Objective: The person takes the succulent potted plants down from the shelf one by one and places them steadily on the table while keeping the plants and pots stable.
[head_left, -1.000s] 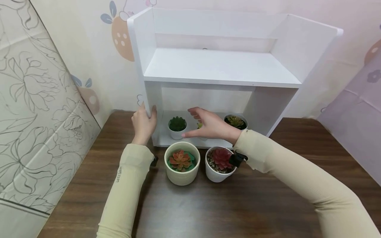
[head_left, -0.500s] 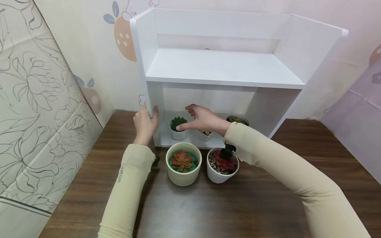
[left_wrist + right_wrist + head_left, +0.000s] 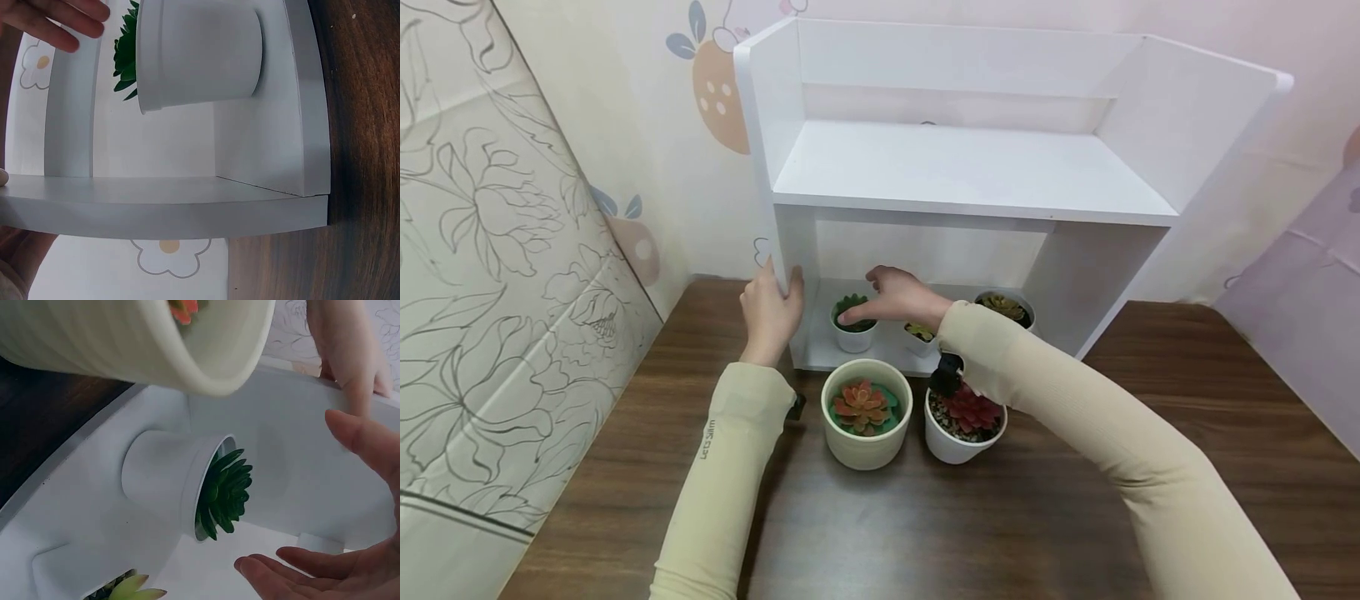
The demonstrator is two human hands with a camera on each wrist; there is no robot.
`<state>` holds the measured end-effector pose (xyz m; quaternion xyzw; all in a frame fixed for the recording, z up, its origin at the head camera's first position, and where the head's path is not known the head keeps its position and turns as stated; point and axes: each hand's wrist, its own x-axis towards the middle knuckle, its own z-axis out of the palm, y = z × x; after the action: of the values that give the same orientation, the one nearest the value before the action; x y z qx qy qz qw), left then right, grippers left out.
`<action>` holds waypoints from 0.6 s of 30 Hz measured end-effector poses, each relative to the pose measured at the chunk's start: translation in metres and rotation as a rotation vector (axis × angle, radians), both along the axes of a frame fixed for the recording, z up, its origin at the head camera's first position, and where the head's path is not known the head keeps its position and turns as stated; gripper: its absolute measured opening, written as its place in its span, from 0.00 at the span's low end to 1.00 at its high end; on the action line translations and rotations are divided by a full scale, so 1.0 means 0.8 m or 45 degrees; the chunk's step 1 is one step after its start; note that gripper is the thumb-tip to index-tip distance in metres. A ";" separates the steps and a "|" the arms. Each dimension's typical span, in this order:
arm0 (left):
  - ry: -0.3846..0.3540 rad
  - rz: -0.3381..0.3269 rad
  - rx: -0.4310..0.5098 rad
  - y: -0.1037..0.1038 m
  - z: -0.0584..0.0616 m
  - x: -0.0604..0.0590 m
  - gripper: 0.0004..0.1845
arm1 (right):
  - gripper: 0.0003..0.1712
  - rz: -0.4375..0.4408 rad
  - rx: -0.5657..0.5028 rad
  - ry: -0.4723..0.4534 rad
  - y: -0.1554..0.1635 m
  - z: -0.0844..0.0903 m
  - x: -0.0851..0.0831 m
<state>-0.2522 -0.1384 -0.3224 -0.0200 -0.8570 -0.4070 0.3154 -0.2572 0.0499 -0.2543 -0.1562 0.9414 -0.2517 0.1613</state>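
My left hand (image 3: 771, 310) grips the front edge of the left side panel of a white two-tier shelf (image 3: 977, 167), thumb on the inner face and fingers outside. On the lower tier stands a green succulent in a white pot (image 3: 854, 337). Thumb and fingers of my right hand (image 3: 895, 298) are spread apart just above that plant; in the right wrist view, a gap shows between the fingertips and the leaves (image 3: 226, 490). To its right are a small pot with a yellow-green succulent (image 3: 919, 335) and a round pot (image 3: 1004, 307), partly behind my right sleeve.
In front of the shelf, a cream pot with an orange succulent (image 3: 867, 450) and a white pot with a red succulent (image 3: 955, 448) stand on the brown wooden table (image 3: 865, 542). A patterned wall (image 3: 692, 208) rises behind the shelf.
My right hand has moved slightly left, now over the green succulent, uncovering the small yellow-green one. My left hand keeps its grip on the panel. The view has shifted slightly.
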 end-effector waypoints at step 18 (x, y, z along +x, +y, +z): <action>-0.007 0.001 -0.002 0.004 0.002 0.003 0.16 | 0.55 -0.083 0.055 -0.139 -0.009 -0.015 -0.020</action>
<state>-0.2495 -0.1350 -0.3209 -0.0189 -0.8582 -0.4061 0.3133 -0.2731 0.0423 -0.2667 -0.1079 0.9410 -0.2446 0.2074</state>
